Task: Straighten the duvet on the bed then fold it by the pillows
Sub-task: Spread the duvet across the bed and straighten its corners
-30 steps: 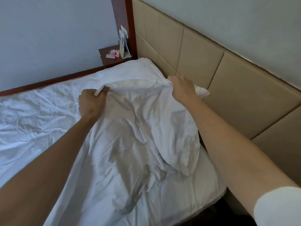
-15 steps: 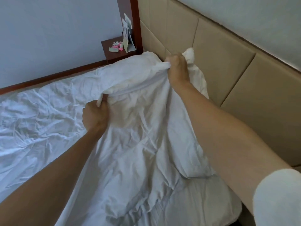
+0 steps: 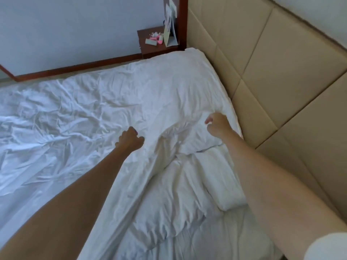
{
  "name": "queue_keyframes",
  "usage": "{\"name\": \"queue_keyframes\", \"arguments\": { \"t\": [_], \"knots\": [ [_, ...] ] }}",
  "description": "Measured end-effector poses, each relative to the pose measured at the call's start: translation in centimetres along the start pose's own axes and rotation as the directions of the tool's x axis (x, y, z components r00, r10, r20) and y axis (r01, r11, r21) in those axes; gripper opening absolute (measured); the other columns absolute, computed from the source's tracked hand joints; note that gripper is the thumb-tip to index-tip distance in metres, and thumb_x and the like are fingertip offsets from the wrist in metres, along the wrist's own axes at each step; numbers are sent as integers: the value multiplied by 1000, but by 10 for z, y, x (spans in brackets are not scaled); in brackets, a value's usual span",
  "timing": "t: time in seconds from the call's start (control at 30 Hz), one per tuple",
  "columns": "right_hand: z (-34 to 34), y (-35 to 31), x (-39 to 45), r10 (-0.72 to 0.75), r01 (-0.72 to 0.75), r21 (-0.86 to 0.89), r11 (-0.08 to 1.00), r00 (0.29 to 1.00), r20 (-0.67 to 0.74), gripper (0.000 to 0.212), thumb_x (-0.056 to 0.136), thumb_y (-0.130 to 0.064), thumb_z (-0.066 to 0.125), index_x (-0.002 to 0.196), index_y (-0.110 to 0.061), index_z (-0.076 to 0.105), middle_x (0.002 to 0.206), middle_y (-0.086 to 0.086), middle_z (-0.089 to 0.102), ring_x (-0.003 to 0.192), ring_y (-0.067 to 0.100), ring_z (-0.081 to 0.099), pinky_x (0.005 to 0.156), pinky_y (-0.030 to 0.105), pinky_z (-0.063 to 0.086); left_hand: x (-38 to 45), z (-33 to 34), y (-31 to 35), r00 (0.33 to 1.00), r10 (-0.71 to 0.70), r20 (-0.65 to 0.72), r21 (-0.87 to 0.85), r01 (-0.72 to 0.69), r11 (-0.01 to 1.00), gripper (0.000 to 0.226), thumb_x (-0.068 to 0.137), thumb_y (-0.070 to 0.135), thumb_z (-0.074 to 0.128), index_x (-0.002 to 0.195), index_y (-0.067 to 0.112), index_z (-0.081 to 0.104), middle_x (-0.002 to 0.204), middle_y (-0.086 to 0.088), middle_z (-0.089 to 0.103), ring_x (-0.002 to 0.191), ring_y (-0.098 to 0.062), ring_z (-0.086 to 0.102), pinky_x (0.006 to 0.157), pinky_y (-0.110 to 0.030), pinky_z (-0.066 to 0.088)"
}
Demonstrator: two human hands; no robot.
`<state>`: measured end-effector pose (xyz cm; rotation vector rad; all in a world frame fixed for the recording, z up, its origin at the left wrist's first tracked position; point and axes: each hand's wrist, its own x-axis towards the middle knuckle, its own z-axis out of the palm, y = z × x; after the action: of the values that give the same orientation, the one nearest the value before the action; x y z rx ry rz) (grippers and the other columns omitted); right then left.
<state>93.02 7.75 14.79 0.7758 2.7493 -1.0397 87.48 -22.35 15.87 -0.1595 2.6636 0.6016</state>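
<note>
**Two hands loose above a rumpled white duvet at the head of the bed**

A white duvet (image 3: 116, 113) lies spread across the bed, heavily creased on the left, with its far right corner against the tan padded headboard (image 3: 281, 76). Near the middle a raised ridge of cloth runs from between the two hands down toward the near edge, where the duvet bunches in a gathered lump. One white pillow (image 3: 221, 177) shows just right of that ridge, partly covered at its far end by the duvet and lying close along the headboard.

The left hand (image 3: 130, 140) hovers over the duvet left of the ridge, fingers loosely curled and holding nothing that can be seen. The right hand (image 3: 217, 123) is over the duvet near the headboard, fingers also curled loosely with no cloth in them; whether either hand touches the cloth beneath cannot be told.

At the far corner stands one dark wooden bedside table (image 3: 150, 48), wedged between the grey wall and a wooden post (image 3: 183, 21). On it are one folded card (image 3: 170, 36) standing upright and a few small pink and white items (image 3: 155, 37), too small to count or identify. A wooden skirting strip (image 3: 75, 69) runs along the foot of the far wall, beyond the bed's far side.
</note>
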Motion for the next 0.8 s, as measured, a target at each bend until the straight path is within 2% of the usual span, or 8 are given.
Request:
{"name": "queue_keyframes", "arguments": {
  "t": [0.07, 0.13, 0.23, 0.33, 0.47, 0.57, 0.67, 0.8],
  "knots": [
    [21, 5, -13, 26, -23, -21, 999, 990, 137, 24, 90, -4, 48, 97, -16, 68, 116, 10, 64, 109, 27, 61, 89, 30, 49, -14, 6, -22, 998, -33, 43, -14, 34, 999, 25, 89, 19, 59, 108, 2, 61, 118, -19, 61, 116, -36, 56, 96, -38, 45],
    [41, 2, -29, 17, -7, -41, 999, 967, 253, 24, 91, -8, 48, 94, -19, 69, 115, 11, 66, 106, 28, 62, 86, 31, 52, -32, 16, -50, 994, -75, 85, -11, 76, 997, 26, 91, 19, 59, 108, 0, 66, 117, -20, 65, 113, -34, 59, 91, -34, 46],
    [72, -12, -53, -19, 45, -55, 997, 909, 416, 21, 91, -8, 50, 93, -18, 69, 105, 11, 67, 96, 26, 64, 80, 33, 54, -62, 27, -93, 974, -134, 182, 6, 135, 991, 24, 93, 18, 57, 106, 1, 66, 112, -17, 65, 108, -31, 60, 85, -31, 44],
    [102, -37, -81, -23, 76, -76, 994, 842, 539, 17, 91, -6, 49, 93, -14, 64, 96, 16, 68, 79, 23, 61, 67, 30, 53, -92, 30, -140, 959, -167, 229, -29, 178, 984, 8, 93, 15, 55, 88, 9, 58, 92, -11, 55, 86, -24, 53, 76, -28, 39],
    [139, -78, -118, -72, 153, -83, 985, 791, 608, 16, 93, -5, 48, 95, -11, 63, 84, 12, 67, 76, 20, 62, 64, 28, 51, -134, 19, -208, 949, -235, 211, -124, 264, 957, 10, 89, 14, 55, 79, 12, 54, 81, -11, 56, 74, -22, 53, 69, -28, 41],
    [162, -111, -155, -136, 237, -77, 969, 763, 632, 16, 92, -5, 50, 92, -12, 64, 89, 13, 71, 72, 18, 66, 62, 27, 52, -168, 6, -258, 944, -281, 172, -194, 312, 930, 10, 89, 15, 57, 82, 8, 60, 82, -13, 62, 78, -26, 60, 74, -31, 48],
    [181, -138, -197, -178, 300, -82, 950, 741, 648, 17, 94, -6, 49, 95, -10, 65, 91, 14, 72, 72, 18, 66, 64, 27, 53, -205, -4, -304, 941, -308, 139, -263, 335, 905, 14, 90, 15, 57, 78, 8, 60, 79, -15, 65, 70, -24, 58, 70, -30, 47],
    [211, -162, -263, -192, 361, -114, 926, 707, 680, 17, 94, -8, 48, 94, -13, 64, 93, 12, 72, 70, 16, 67, 61, 25, 53, -264, -11, -365, 928, -351, 128, -333, 373, 866, 13, 90, 17, 56, 80, 8, 59, 85, -18, 70, 68, -24, 60, 81, -38, 55]
  ]
}}
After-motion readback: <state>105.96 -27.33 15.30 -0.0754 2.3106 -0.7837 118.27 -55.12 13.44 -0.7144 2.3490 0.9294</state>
